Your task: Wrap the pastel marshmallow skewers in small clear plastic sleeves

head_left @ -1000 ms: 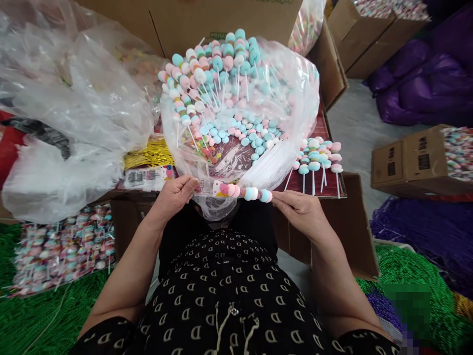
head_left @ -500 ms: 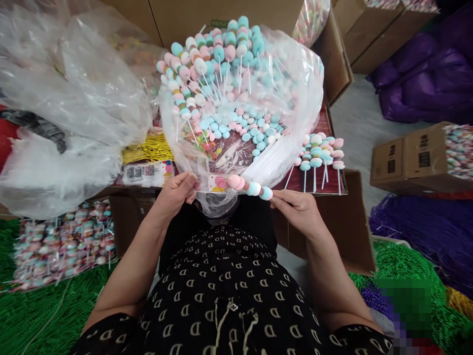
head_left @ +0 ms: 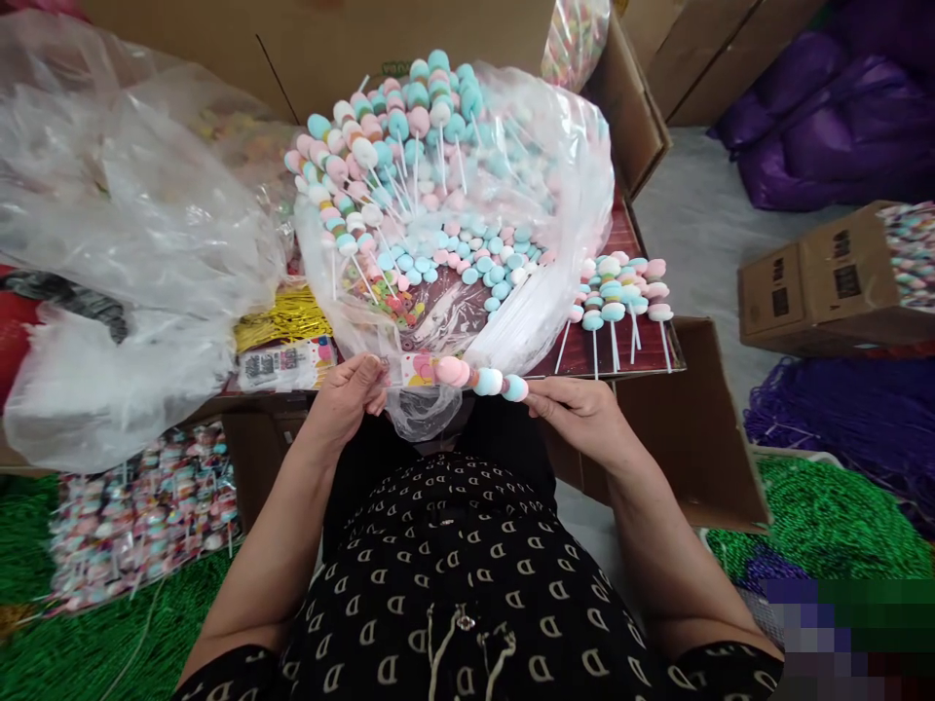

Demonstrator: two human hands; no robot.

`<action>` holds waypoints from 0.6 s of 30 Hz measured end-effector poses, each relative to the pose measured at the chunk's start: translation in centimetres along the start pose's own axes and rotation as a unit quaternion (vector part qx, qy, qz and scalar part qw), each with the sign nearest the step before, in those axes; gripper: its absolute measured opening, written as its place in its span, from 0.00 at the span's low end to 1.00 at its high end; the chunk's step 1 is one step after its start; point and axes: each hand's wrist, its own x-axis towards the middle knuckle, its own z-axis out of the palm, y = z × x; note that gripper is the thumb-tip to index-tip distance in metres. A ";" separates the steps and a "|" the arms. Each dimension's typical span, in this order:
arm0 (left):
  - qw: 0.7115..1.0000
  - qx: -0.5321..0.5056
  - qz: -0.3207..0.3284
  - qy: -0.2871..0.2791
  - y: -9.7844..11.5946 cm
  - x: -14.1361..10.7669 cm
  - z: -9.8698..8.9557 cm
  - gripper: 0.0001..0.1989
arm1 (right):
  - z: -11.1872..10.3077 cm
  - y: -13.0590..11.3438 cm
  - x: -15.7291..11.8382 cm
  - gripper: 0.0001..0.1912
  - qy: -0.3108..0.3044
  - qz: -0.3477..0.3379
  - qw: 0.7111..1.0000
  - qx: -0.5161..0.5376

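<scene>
My left hand (head_left: 352,391) pinches the end of a small clear wrapper with a pink and yellow print (head_left: 419,369). My right hand (head_left: 577,414) is closed on the stick end of a candy skewer (head_left: 488,381), which lies level with its pink end at the wrapper's printed part. Whether that tip is inside the wrapper is hard to tell. Beyond my hands, a large clear plastic bag (head_left: 584,161) holds many finished skewers (head_left: 398,125), loose blue, pink and white candies (head_left: 491,265) and small ring candies (head_left: 394,300). More skewers (head_left: 620,290) lie on the red table (head_left: 626,234) at the right.
Yellow ties (head_left: 283,319) and a stack of printed wrappers (head_left: 281,365) lie left of the bag. Wrapped skewers (head_left: 146,511) are at lower left. An open carton (head_left: 687,428) stands below the table's right edge, another carton (head_left: 810,282) further right.
The skewer and the wrapper have come together, the pink end now meeting the printed part. The whole view has shifted slightly.
</scene>
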 end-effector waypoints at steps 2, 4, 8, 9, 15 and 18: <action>1.000 0.026 0.004 0.001 0.0 0.1 -0.1 0.29 | -0.4 0.2 -0.1 0.13 0.004 -0.004 0.999 -0.039; 0.998 0.060 0.009 -0.003 0.0 0.1 -0.3 0.29 | -0.8 0.3 -0.1 0.13 0.008 -0.008 0.998 -0.068; 0.995 0.095 0.021 -0.015 -0.3 0.1 -0.7 0.28 | -1.2 0.4 -0.1 0.12 -0.016 -0.032 0.996 -0.078; 0.995 0.093 0.022 -0.014 -0.4 0.1 -0.8 0.28 | -1.2 0.5 -0.1 0.12 -0.019 -0.038 0.996 -0.083; 0.987 0.155 0.031 -0.026 -1.0 0.1 -1.3 0.26 | -0.8 0.5 0.1 0.13 -0.012 -0.041 0.992 -0.122; 0.972 0.229 0.042 -0.040 -0.6 -0.2 -1.3 0.22 | -0.5 0.3 0.3 0.13 -0.007 -0.045 0.992 -0.118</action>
